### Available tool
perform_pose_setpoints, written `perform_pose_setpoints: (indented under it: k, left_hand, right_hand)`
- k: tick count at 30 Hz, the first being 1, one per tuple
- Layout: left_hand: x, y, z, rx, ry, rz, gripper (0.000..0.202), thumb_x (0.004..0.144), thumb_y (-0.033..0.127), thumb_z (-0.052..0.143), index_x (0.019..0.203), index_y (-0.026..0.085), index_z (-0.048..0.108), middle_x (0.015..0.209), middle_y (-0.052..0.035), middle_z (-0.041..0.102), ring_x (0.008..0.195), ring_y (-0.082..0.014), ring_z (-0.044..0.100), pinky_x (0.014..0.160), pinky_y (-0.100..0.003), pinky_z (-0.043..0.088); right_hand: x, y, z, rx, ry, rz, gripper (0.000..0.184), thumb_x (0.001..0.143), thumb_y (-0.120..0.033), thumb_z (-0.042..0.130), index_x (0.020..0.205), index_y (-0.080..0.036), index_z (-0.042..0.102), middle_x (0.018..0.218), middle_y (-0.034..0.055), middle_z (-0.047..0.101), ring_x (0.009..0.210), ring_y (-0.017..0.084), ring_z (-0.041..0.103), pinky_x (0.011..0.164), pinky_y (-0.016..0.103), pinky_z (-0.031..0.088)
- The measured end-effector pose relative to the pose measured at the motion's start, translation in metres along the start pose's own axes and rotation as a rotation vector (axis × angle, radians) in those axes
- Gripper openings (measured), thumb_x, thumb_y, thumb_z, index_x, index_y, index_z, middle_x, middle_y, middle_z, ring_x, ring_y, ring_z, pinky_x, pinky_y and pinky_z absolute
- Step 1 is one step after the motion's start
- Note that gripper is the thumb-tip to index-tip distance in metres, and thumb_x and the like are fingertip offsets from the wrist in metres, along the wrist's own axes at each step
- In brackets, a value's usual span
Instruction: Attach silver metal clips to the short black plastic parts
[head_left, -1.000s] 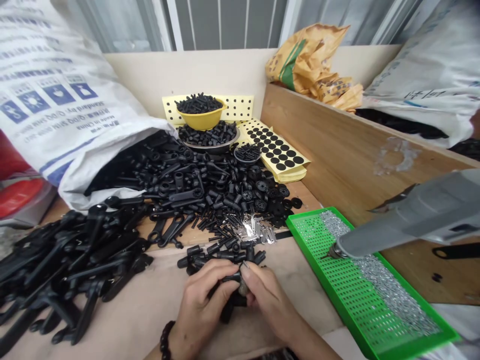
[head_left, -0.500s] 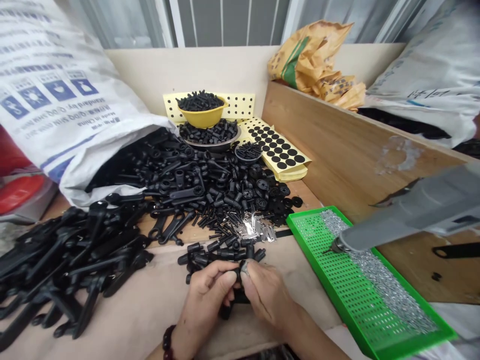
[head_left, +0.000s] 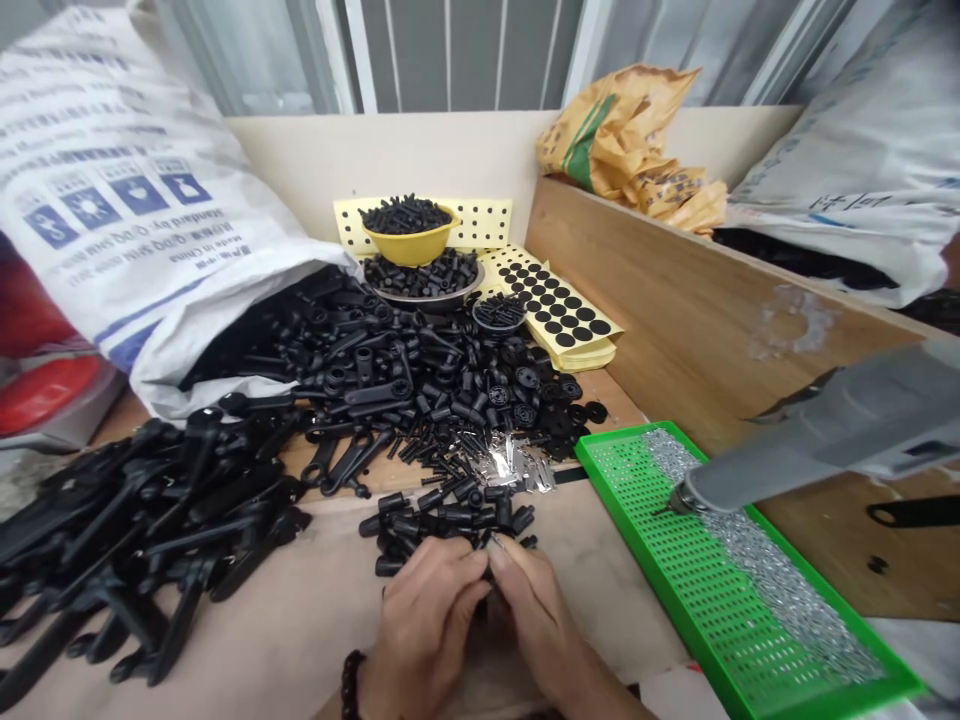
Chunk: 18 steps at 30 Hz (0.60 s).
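Observation:
My left hand (head_left: 429,618), with a dark bead bracelet at its wrist, is closed around something black at the front of the bench. Pressed up against it, my right hand (head_left: 531,610) pinches in the same spot. A small black plastic part (head_left: 487,572) shows only as a sliver between the fingertips, and the fingers cover most of it. Just beyond the hands lies a small heap of short black plastic fittings (head_left: 442,520). Thin shiny metal clips (head_left: 514,460) and black pins lie further back.
A green perforated tray (head_left: 637,545) of small metal screws is at right, beneath a grey power screwdriver (head_left: 810,440). Black lever-like parts (head_left: 150,530) pile at left by a white sack (head_left: 187,230). A yellow bowl (head_left: 412,243) and sticker sheets (head_left: 574,345) stand behind.
My left hand has turned so its back and knuckles now face up, and its fingers wrap further over the black part. The view has tilted slightly upward.

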<state>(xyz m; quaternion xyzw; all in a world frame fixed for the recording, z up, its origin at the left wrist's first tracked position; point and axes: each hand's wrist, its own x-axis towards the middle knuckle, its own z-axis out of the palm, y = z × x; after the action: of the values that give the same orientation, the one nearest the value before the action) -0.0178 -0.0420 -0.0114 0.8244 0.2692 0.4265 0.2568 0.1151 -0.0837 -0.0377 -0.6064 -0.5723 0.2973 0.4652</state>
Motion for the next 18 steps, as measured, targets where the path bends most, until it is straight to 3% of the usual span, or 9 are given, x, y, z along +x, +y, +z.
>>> perform_pose_setpoints:
  k: [2, 4, 9, 13, 18]
  left_hand:
    - [0.0, 0.001, 0.0, 0.004, 0.007, 0.031, 0.026, 0.079, 0.003, 0.053, 0.098, 0.019, 0.06, 0.086, -0.0049, 0.068, 0.08, -0.0158, 0.063, 0.075, -0.025, 0.051]
    - [0.001, 0.004, -0.001, -0.051, 0.019, -0.063, 0.02, 0.08, 0.006, 0.053, 0.092, 0.02, 0.062, 0.085, -0.004, 0.068, 0.078, -0.0152, 0.064, 0.073, -0.023, 0.051]
    - [0.006, 0.005, 0.001, -0.324, 0.082, -0.535, 0.009, 0.076, 0.022, 0.06, 0.079, 0.018, 0.066, 0.068, -0.0017, 0.067, 0.06, -0.0145, 0.061, 0.056, -0.022, 0.05]
    - [0.008, 0.001, 0.004, -0.63, 0.131, -0.87, 0.02, 0.068, 0.032, 0.067, 0.077, 0.014, 0.065, 0.049, 0.0037, 0.055, 0.045, -0.0095, 0.049, 0.046, -0.02, 0.042]
    - [0.01, 0.002, 0.005, -0.758, 0.111, -0.944, 0.025, 0.066, 0.035, 0.07, 0.079, 0.014, 0.066, 0.05, 0.0035, 0.054, 0.047, -0.0089, 0.047, 0.049, -0.02, 0.039]
  right_hand:
    - [0.001, -0.002, -0.001, -0.009, 0.004, -0.026, 0.038, 0.094, -0.038, 0.024, 0.069, -0.02, 0.046, 0.057, -0.0002, 0.052, 0.054, 0.014, 0.053, 0.051, 0.024, 0.039]
    - [0.004, -0.005, -0.003, -0.041, -0.035, -0.101, 0.036, 0.095, -0.034, 0.024, 0.069, -0.02, 0.044, 0.056, -0.0011, 0.051, 0.053, 0.013, 0.051, 0.051, 0.023, 0.037]
    - [0.013, -0.005, -0.006, -0.183, -0.077, -0.278, 0.031, 0.094, -0.022, 0.022, 0.069, -0.021, 0.04, 0.056, -0.0013, 0.05, 0.049, 0.012, 0.048, 0.05, 0.024, 0.031]
    - [0.017, -0.002, -0.01, -0.236, -0.15, -0.291, 0.027, 0.093, -0.022, 0.024, 0.07, -0.021, 0.039, 0.061, -0.0006, 0.052, 0.052, 0.012, 0.05, 0.051, 0.024, 0.031]
    - [0.015, -0.001, -0.019, -0.277, -0.121, -0.297, 0.017, 0.092, -0.024, 0.029, 0.079, -0.02, 0.039, 0.061, -0.0012, 0.052, 0.052, 0.013, 0.05, 0.05, 0.024, 0.032]
